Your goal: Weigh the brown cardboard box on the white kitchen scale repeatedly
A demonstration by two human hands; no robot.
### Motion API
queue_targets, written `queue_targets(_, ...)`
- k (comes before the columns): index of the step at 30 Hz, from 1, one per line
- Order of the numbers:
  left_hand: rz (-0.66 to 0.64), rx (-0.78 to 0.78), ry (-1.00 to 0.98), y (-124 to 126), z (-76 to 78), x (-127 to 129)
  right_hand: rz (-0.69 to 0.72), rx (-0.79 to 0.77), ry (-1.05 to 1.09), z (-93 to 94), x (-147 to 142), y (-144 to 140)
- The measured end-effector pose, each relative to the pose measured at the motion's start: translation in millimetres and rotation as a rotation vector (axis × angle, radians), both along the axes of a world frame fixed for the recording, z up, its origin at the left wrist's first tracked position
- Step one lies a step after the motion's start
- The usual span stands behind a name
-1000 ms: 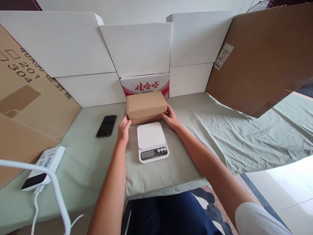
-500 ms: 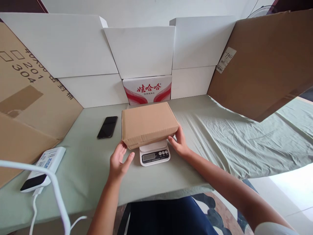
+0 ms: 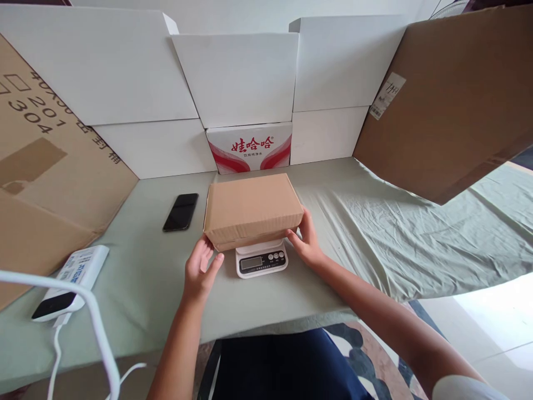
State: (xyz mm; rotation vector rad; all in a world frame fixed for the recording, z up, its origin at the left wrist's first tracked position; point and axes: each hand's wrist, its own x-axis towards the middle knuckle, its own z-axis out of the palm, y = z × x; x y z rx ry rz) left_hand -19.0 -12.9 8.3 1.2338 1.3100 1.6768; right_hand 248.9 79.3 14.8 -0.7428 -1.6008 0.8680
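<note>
My right hand grips the near right corner of the brown box, thumb on its front face; my left hand is spread, fingers at the near left corner, thumb off it. Box is over the white scale, display and buttons exposed, can't tell if fully resting. Black phone lies left of it on the worktop.

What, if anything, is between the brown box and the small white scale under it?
Nothing visible. The brown box is over the back of the scale, leaving its front in view. The box's underside is hidden, so I can't tell whether they touch. The phone lies off to the left.
</note>
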Motion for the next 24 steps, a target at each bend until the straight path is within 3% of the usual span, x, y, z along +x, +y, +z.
queue_targets(12,-0.005,0.016,-0.009,-0.4,-0.2,1.4,-0.004,-0.034,0.008,-0.8,0.6,3.2)
queue_targets(24,0.103,0.099,-0.071,0.2,5.4,-4.4,-0.107,-0.07,0.087,4.2,7.0,8.0)
